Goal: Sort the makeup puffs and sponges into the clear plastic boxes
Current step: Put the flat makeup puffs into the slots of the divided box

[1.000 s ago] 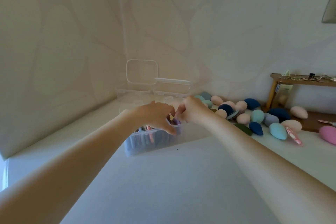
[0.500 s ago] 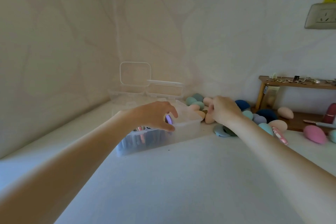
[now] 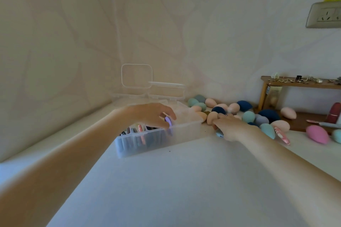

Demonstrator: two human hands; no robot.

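Note:
A clear plastic box (image 3: 186, 128) on the white table holds several flat puffs standing on edge at its left end. Above its near rim, my left hand (image 3: 151, 114) pinches a small purple puff (image 3: 168, 121) between thumb and fingers. Just right of the box, my right hand (image 3: 230, 127) lies on the edge of a pile of egg-shaped sponges (image 3: 248, 116). Its fingertips touch a beige sponge (image 3: 211, 117), and its thumb curls on a flat blue-grey puff (image 3: 219, 133). Most of that puff is hidden under the hand.
Behind the box, two more clear boxes (image 3: 166, 91) stand against the wall, one with its lid (image 3: 137, 75) raised. A wooden shelf (image 3: 299, 84) stands at the right, a pink sponge (image 3: 317, 134) in front of it. A wall socket (image 3: 323, 15) is high on the right.
My right hand left the box and moved right onto the sponge pile, then settled over the blue-grey puff. My left hand stayed at the box with the purple puff.

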